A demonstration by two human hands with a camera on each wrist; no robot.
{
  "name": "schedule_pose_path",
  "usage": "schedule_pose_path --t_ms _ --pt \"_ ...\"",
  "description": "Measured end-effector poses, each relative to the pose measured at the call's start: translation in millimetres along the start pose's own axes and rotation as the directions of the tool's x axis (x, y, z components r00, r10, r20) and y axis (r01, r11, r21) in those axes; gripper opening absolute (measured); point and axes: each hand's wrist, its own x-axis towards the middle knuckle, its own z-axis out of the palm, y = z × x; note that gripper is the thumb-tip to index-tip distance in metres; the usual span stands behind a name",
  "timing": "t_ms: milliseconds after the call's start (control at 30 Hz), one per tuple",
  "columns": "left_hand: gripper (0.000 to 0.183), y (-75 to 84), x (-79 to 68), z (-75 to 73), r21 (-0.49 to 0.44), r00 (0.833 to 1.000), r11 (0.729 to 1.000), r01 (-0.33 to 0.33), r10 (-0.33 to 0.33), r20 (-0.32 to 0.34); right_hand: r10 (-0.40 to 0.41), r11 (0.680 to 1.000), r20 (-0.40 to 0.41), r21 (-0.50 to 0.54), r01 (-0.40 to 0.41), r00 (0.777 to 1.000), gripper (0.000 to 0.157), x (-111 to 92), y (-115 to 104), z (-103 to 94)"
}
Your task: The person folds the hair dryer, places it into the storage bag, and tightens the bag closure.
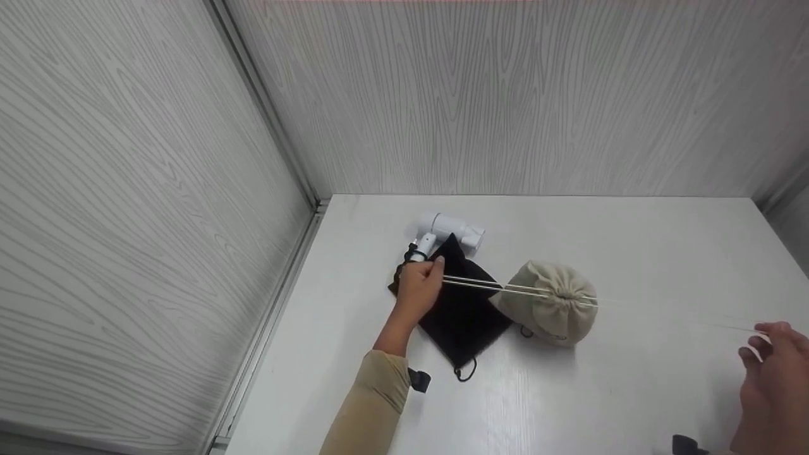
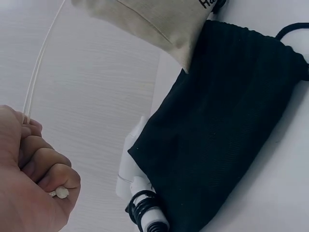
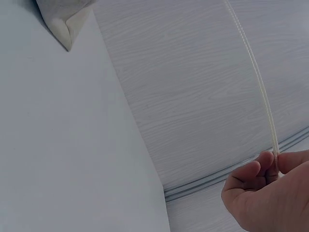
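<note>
A beige drawstring bag point(image 1: 524, 303) stands on the white table, its mouth gathered tight. Pale drawstrings point(image 1: 471, 282) stretch taut from it to both sides. My left hand point(image 1: 419, 287) grips one pair of strings in curled fingers, over a black pouch; the knotted end point(image 2: 61, 192) pokes out of the fist in the left wrist view. Far to the right, my right hand point(image 1: 777, 373) pinches the other string point(image 3: 263, 92) between thumb and fingertips. Only the bag's lower corner point(image 3: 67, 34) shows in the right wrist view.
The black drawstring pouch point(image 1: 464, 328) lies flat beside the beige bag. Behind it is a white cylindrical appliance point(image 1: 452, 230) with a handle and a wound black cord point(image 2: 142, 208). Grey wood-grain panels point(image 1: 505, 95) wall the table at the back and left.
</note>
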Motion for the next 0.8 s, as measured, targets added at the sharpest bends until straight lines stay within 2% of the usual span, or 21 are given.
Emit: schedule_pose_path --t_ms 100,167,233,300,400,467,633,800 --pt "0.059 0.4 -2.6 -0.6 0.001 0.999 1.000 0.019 -0.019 0.047 -0.059 0.998 -0.023 0.022 0.059 0.998 0.009 0.5 -1.0 -1.0" --pt "0.058 -1.7 -4.1 -1.1 0.001 0.998 1.000 0.025 -0.025 0.059 -0.085 0.996 -0.036 0.022 0.086 0.996 0.010 1.0 -0.6 -0.7" --pt "0.058 -5.2 -6.4 -0.9 -0.004 0.998 0.999 0.036 -0.036 0.059 -0.075 0.997 -0.044 0.012 0.076 0.996 0.009 1.6 0.3 0.3" --pt "0.058 -8.5 -8.6 1.8 -0.010 0.998 0.999 0.034 -0.033 0.044 -0.033 0.999 -0.056 -0.012 0.033 0.998 0.012 3.4 0.7 1.4" --pt "0.057 -11.7 -12.5 9.4 -0.022 0.999 0.999 0.036 -0.036 0.030 0.022 0.999 -0.072 -0.033 -0.025 0.997 0.011 6.1 -0.1 2.4" --pt "0.057 -13.0 -16.7 14.9 -0.037 0.999 0.998 0.045 -0.044 0.033 0.028 0.998 -0.081 -0.055 -0.032 0.996 0.012 6.4 -0.3 2.2" --pt "0.056 -17.3 -32.7 26.7 -0.081 0.989 0.992 0.098 -0.088 0.118 0.006 0.992 -0.099 -0.122 -0.018 0.995 0.016 4.0 3.1 -2.9" --pt "0.050 -20.6 -42.2 36.6 -0.096 0.984 0.988 0.117 -0.103 0.145 0.034 0.997 -0.114 -0.068 -0.042 0.993 0.014 6.5 4.7 -12.7"
